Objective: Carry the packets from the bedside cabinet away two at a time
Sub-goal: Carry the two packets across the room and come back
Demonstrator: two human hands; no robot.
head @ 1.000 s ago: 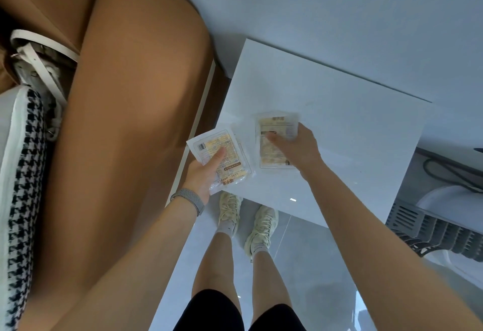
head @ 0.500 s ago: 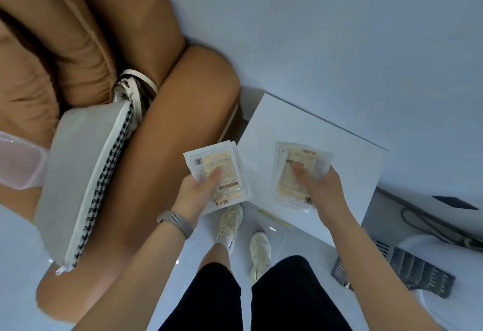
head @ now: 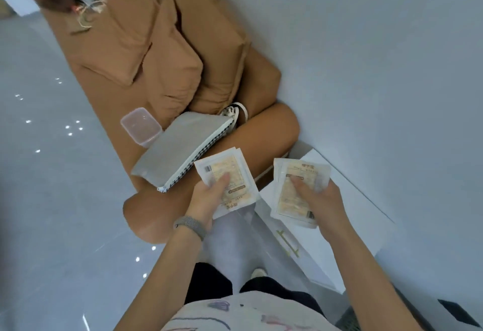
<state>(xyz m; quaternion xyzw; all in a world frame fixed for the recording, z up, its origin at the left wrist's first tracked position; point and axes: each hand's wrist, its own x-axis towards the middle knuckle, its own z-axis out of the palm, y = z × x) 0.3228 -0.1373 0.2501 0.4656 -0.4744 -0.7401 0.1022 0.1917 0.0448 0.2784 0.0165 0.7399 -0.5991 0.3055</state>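
My left hand grips a clear packet with a yellow label, thumb on top, in front of the sofa arm. My right hand grips a second such packet, thumb pressed on its face, held above the near corner of the white bedside cabinet. Each packet looks like it may be more than one layer; I cannot tell how many. Both are lifted off the cabinet top.
A tan sofa with cushions runs along the wall to the left. On its seat lie a grey zip pouch and a clear plastic box. Grey glossy floor spreads to the left. The cabinet has a brass handle.
The right hand lifted its packet off the cabinet top. The view swung left and back, bringing the sofa seat, pouch and box into sight; both hands keep their packets.
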